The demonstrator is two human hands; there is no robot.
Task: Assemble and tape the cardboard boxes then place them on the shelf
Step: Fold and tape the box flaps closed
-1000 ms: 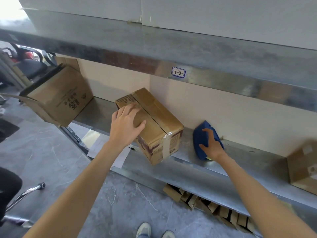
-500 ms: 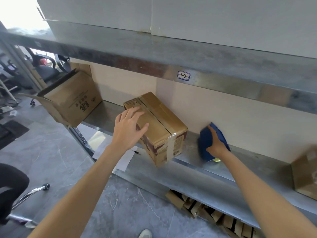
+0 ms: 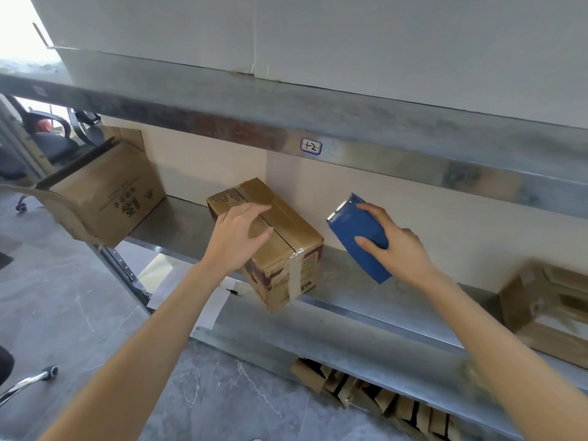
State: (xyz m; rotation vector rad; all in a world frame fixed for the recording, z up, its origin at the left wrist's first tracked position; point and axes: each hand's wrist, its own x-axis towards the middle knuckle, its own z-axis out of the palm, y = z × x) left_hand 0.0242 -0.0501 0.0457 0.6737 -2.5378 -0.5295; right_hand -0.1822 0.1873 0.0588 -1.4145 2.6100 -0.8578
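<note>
Head view: the placing step is judged to be in hand. The taped box is seated on the shelf, its near corner overhanging the front edge, so a push inward is called for. It is pressed under the left hand, fingers spread flat, nothing gripped. The blue tape dispenser is clasped by the right hand, just beside the box.

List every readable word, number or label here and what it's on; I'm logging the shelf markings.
"+2", handwritten on the small white label on the upper shelf's front rail.
Upside-down print and a logo on the open box at left: too blurred to read.
Print on the taped box under the left hand: too small and blurred to read.
</note>
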